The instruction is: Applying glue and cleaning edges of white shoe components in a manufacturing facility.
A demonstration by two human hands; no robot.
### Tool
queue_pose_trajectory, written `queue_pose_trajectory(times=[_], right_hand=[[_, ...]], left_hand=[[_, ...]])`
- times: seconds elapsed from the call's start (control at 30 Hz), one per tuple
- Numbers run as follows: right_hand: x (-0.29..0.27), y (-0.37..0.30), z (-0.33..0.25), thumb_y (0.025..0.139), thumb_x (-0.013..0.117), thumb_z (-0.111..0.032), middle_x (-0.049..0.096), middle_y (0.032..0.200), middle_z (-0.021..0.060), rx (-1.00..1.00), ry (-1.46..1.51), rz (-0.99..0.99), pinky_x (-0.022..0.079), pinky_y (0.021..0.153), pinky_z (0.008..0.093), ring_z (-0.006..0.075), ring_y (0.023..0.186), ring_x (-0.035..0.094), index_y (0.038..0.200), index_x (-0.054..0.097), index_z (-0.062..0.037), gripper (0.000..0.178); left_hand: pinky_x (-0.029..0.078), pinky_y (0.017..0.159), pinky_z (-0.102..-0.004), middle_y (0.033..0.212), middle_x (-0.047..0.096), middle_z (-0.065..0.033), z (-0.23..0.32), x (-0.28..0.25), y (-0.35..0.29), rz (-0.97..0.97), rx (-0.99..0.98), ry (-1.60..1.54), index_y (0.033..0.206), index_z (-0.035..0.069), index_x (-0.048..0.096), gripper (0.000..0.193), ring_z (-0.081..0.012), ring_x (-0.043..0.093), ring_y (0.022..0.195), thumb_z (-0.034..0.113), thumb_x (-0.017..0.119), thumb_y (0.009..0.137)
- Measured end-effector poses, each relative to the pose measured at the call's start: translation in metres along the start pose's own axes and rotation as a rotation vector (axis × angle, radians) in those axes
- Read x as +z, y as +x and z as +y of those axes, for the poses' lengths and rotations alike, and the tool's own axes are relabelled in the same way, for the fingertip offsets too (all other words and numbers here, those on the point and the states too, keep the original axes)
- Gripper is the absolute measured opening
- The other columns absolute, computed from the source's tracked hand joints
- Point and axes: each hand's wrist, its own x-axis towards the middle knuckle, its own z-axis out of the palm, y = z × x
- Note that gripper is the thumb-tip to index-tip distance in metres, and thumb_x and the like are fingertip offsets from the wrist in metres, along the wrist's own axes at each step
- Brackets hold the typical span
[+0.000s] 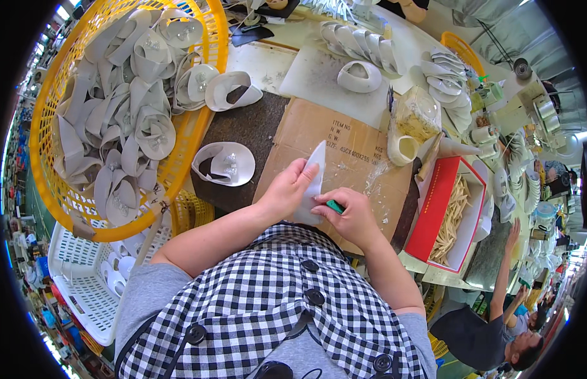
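My left hand (287,189) grips a white pointed shoe insole (316,172) and holds it upright over a flat piece of brown cardboard (344,145). My right hand (353,215) is closed around a small green tool (335,206) whose tip touches the lower edge of the insole. A white shoe upper (225,164) with a clear ornament lies on the dark mat (243,132) just left of my left hand.
A big yellow basket (186,142) full of white shoe uppers stands at the left, above a white crate (78,284). A red box of wooden sticks (435,215) is at the right. More white uppers (363,44) lie at the back. Another person (495,316) works at lower right.
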Motion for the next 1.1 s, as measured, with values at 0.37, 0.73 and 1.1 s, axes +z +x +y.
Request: queue_pose_trajectory(times=[0.37,0.73,1.1], right_hand=[[-0.013,-0.015,0.011,0.072,0.071,-0.014,0.059,0.074,0.0079,0.08,-0.034,0.081,0.046,0.063,0.0349,0.0272,0.07,0.057,0.079,0.062,-0.0083,0.012],[-0.012,-0.016,-0.008,0.075,0.069,-0.009,0.058,0.082,0.0067,-0.232,-0.137,-0.255,0.047,0.068,0.0334,0.0258,0.078,0.056,0.083,0.061,-0.0081,0.011],[0.012,-0.036,0.001,0.089,0.059,-0.021,0.055,0.074,0.0011,0.539,0.82,0.06,0.041,0.063,0.0227,0.0066,0.069,0.048,0.081,0.057,-0.004,0.019]], left_hand=[[0.046,0.072,-0.033,0.089,0.06,-0.0131,-0.006,0.013,-0.029,-0.079,-0.072,0.192,0.109,0.0,0.051,0.029,-0.0188,0.056,0.08,0.026,0.045,0.095],[0.045,0.072,-0.0339,0.089,0.059,-0.0149,-0.025,0.012,-0.031,-0.085,-0.012,0.196,0.106,0.0,0.051,0.028,-0.0213,0.057,0.082,0.025,0.044,0.096],[0.044,0.074,-0.0331,0.09,0.059,-0.0142,-0.024,0.015,-0.031,-0.08,-0.075,0.179,0.104,-0.001,0.051,0.029,-0.0195,0.055,0.083,0.026,0.043,0.096]])
